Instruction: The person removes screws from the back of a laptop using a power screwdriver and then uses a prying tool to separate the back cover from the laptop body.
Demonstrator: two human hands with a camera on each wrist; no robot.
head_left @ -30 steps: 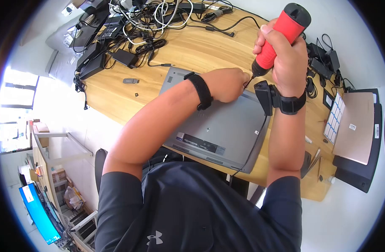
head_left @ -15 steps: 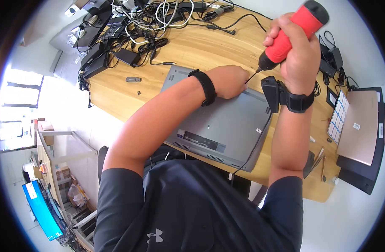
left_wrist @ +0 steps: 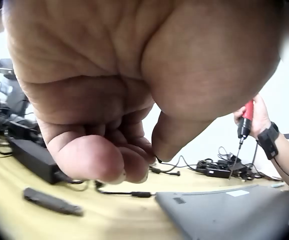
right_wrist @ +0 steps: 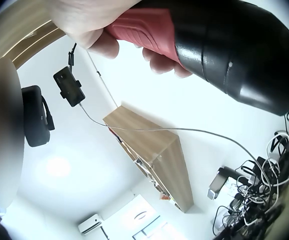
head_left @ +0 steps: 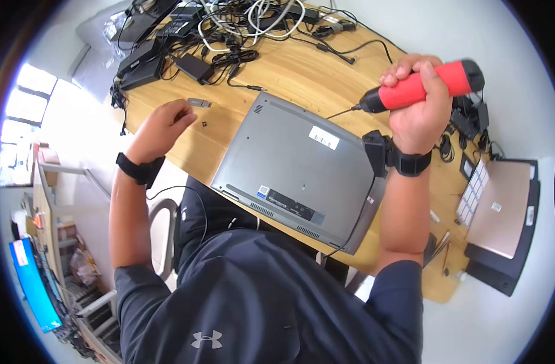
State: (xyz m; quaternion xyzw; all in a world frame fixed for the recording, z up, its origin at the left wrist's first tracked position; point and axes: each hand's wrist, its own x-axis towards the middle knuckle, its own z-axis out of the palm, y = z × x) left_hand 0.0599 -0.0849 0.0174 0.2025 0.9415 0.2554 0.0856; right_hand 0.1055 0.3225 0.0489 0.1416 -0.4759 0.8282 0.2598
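Observation:
My right hand [head_left: 420, 100] grips a red and black electric screwdriver [head_left: 411, 91], its thin bit angled left toward the laptop's far edge. In the left wrist view the screwdriver [left_wrist: 245, 120] stands beyond the laptop [left_wrist: 224, 205]. The grey laptop [head_left: 277, 158] lies bottom up on the table. Left of it, my left hand [head_left: 159, 130] hovers by a grey USB stick [head_left: 200, 102] and some tiny dark screws [head_left: 204, 124]. Its fingers [left_wrist: 97, 160] curl in toward the thumb, where a tiny dark speck, seemingly a screw, shows at the tip.
Black power adapters [head_left: 192, 68] and tangled cables [head_left: 247, 36] crowd the back left. More adapters [head_left: 468, 118] stand at the right. A gold laptop [head_left: 498, 209] and a blue-and-white grid sheet [head_left: 472, 191] lie at the right edge. A wrist-camera cable [head_left: 350, 233] crosses the laptop.
My left hand has left the laptop's far edge and swung left to beside the USB stick. The right hand has tilted the screwdriver from steep to nearly level.

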